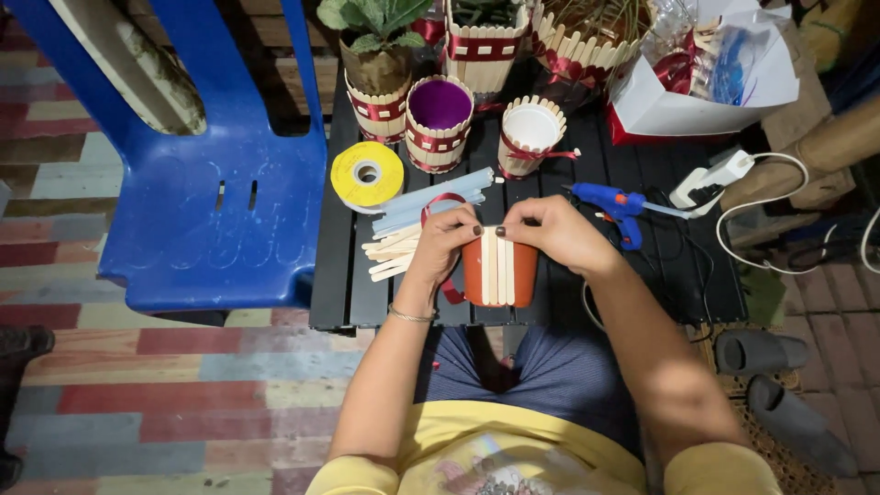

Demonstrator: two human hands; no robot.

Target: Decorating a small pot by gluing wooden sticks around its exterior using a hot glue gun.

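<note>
Both hands are gripping the orange pot (500, 272): left hand (446, 240) and right hand (550, 229) are pinching its rim, fingertips pressing pale sticks (495, 266) just below them. Loose sticks (392, 254) are lying beside the left fingers.

Home craft corner: glue gun (612, 205), stick-clad pots (438, 124).

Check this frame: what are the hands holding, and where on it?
Both hands hold the orange cup at its top rim: left hand on the left side, right hand on the right, fingertips on the wooden sticks stuck to it.
</note>
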